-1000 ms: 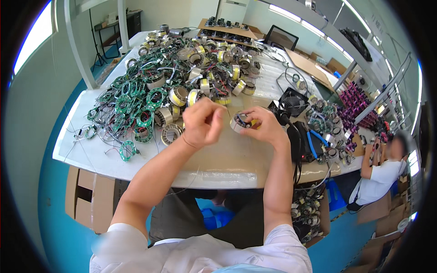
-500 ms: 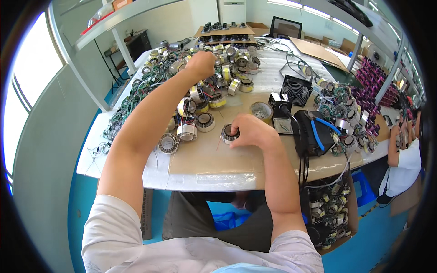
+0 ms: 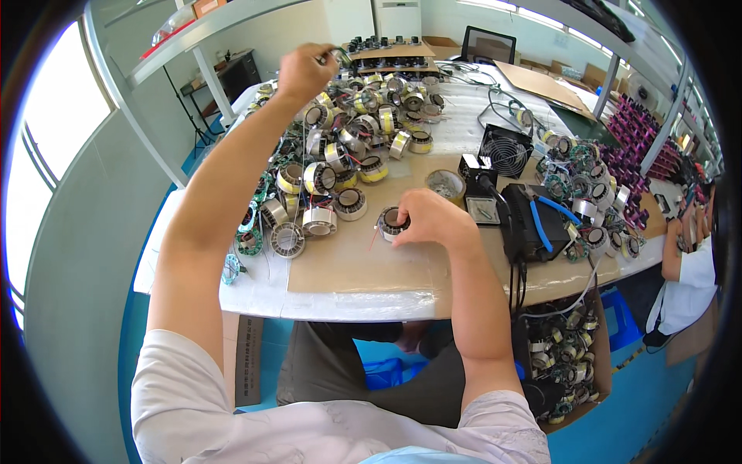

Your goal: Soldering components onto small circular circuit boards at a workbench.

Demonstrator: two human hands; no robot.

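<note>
My left hand (image 3: 307, 71) is raised over the far left of the bench, its fingers closed on a small green circuit board (image 3: 340, 56); the board's exact shape is hard to make out. On the brown cardboard sheet, my right hand (image 3: 434, 220) grips a ring-shaped motor stator (image 3: 391, 224) between thumb and fingers. A thin wire sticks out from that stator. To its left lie more loose stators (image 3: 350, 203), part of a large heap with yellow tape and coloured wires. Green ring boards (image 3: 249, 241) show beside my left forearm.
Right of my right hand are a round tub (image 3: 444, 184), a small tray (image 3: 484, 210), a black fan (image 3: 506, 151) and blue-handled pliers (image 3: 541, 228) on a black box. Another stator heap (image 3: 591, 193) lies beyond. Below the bench stands a carton (image 3: 599, 352) of stators. A co-worker's arm (image 3: 672, 251) shows far right.
My left hand has risen up and to the left from the stator heap, now with the green circuit board in its fingers. My right hand stays on the same stator.
</note>
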